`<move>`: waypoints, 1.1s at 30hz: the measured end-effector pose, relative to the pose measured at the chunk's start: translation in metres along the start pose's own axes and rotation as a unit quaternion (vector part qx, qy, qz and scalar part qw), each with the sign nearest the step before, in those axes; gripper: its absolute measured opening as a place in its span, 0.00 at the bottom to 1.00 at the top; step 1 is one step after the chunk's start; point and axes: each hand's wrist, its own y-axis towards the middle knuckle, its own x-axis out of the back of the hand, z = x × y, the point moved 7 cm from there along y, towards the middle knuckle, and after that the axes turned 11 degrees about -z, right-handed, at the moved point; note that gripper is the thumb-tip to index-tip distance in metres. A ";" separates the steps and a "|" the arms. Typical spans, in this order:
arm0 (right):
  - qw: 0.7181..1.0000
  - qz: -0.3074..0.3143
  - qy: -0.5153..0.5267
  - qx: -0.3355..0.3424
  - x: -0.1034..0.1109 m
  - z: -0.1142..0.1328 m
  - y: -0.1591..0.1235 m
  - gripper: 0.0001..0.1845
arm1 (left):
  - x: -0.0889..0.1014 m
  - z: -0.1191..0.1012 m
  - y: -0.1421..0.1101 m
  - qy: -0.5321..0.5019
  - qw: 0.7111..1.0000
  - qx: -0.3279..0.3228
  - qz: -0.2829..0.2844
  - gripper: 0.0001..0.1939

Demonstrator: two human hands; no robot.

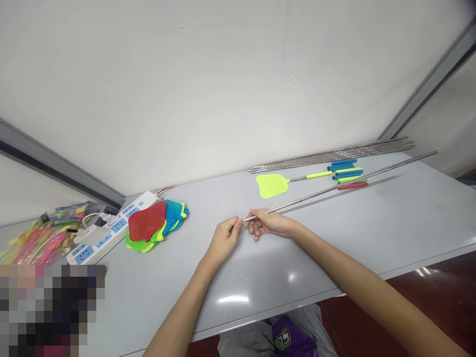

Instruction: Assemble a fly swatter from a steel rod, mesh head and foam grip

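Steel rod [334,188] looks long, thin and shiny.

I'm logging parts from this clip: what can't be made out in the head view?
Steel rod, near end: hidden by the left hand and right hand.
Lower fly swatters: partly covered by the red fly swatter.
Bright packets: cut off by left edge, labels too small.
Bottom-left corner: a pixelated block hides what's there.
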 end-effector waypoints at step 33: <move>0.996 0.044 -0.067 0.038 -0.004 -0.005 0.001 0.25 | -0.008 -0.001 -0.008 -0.018 1.000 0.011 0.014 0.19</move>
